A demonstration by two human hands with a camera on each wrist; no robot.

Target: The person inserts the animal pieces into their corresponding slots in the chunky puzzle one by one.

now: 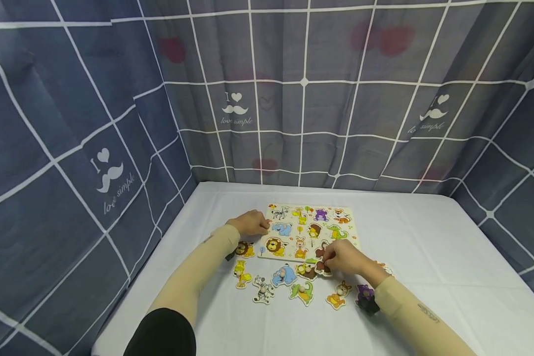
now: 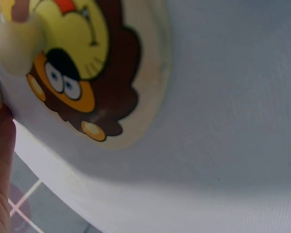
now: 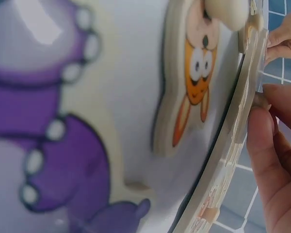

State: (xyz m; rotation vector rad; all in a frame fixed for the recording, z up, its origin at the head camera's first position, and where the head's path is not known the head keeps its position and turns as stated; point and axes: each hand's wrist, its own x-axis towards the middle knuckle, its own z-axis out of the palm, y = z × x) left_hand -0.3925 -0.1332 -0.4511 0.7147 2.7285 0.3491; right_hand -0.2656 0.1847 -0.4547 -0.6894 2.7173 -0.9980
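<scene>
A wooden animal puzzle board [image 1: 310,242] lies on the table with printed animals in rows. At its left edge, my left hand [image 1: 250,223] pinches the rim between thumb and fingers. By the board's front right part, my right hand [image 1: 346,257] pinches the small knob of a brown animal puzzle piece [image 1: 322,269]. That piece is partly covered by the fingers. Near it lie a hedgehog piece [image 1: 306,271], a blue elephant piece [image 1: 284,275] and a crocodile piece [image 1: 301,292]. The lion piece [image 2: 97,63] fills much of the left wrist view.
Other knobbed pieces lie in front of the board: a giraffe [image 1: 241,274], a zebra [image 1: 263,289], a kangaroo [image 1: 338,295] and a purple hippo [image 1: 364,292]. Another piece [image 1: 384,267] is half hidden behind the right forearm. Checked curtains [image 1: 276,99] stand behind and beside the white table [image 1: 427,237].
</scene>
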